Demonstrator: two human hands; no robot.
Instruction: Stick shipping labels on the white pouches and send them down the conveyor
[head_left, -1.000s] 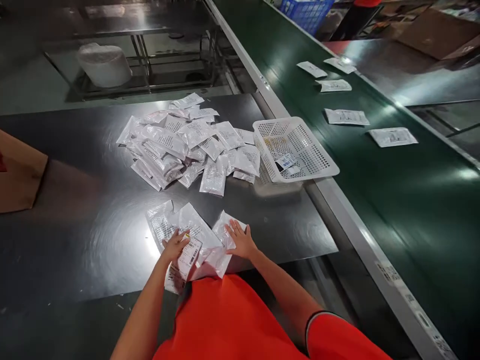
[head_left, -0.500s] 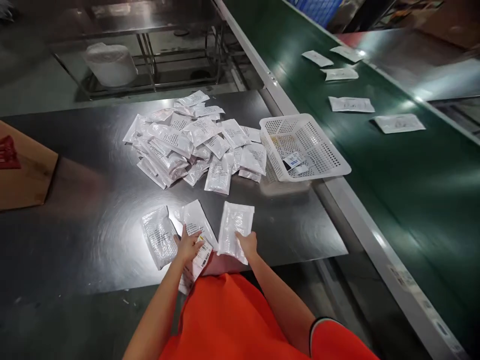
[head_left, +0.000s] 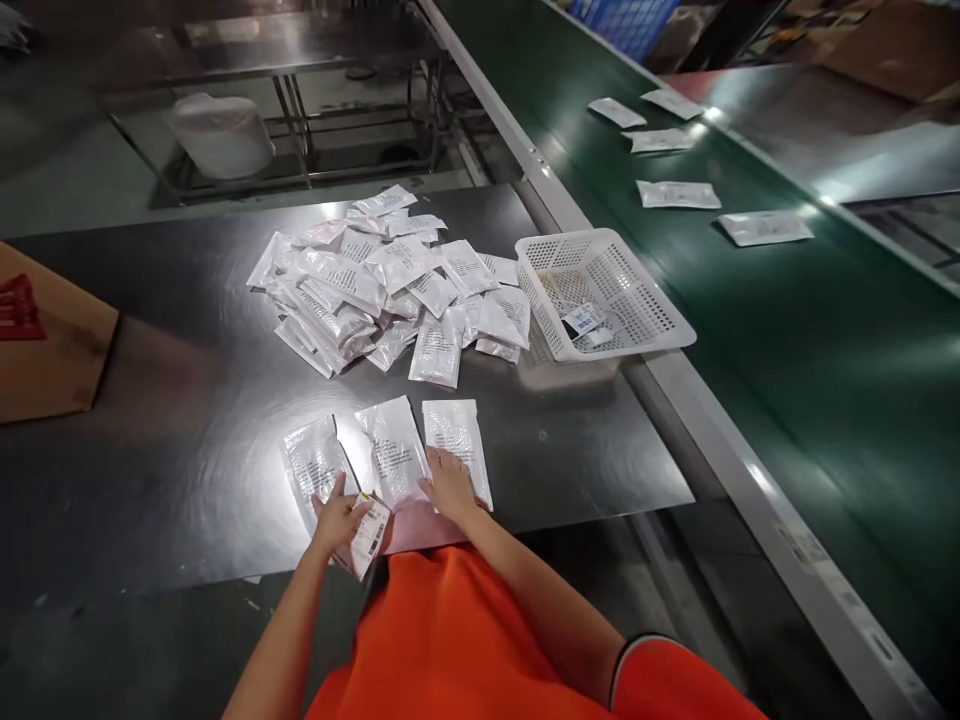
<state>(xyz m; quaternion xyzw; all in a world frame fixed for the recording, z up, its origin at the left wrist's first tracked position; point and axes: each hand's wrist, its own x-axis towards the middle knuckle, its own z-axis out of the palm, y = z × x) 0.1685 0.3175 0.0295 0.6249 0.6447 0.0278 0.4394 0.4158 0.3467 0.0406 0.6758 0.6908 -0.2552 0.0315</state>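
Three white bubble mailers lie in a row at the table's near edge: a left mailer, a middle mailer and a right mailer. My left hand is closed on a shipping label sheet with printed barcodes, over the lower part of the left mailer. Fingers stretched out flat, my right hand rests on the lower right mailer, its fingertips by the middle one's edge. Beyond them is a heap of similar mailers.
A white perforated basket with a few small packets stands at the table's right side. Past it runs a green conveyor belt carrying several flat mailers. A cardboard box sits at the left on the metal table.
My left hand has moved left with the label sheet, from the middle mailer to the left one. My right hand and the right mailer have shifted left, and that hand now lies flat. Belt mailers moved away.
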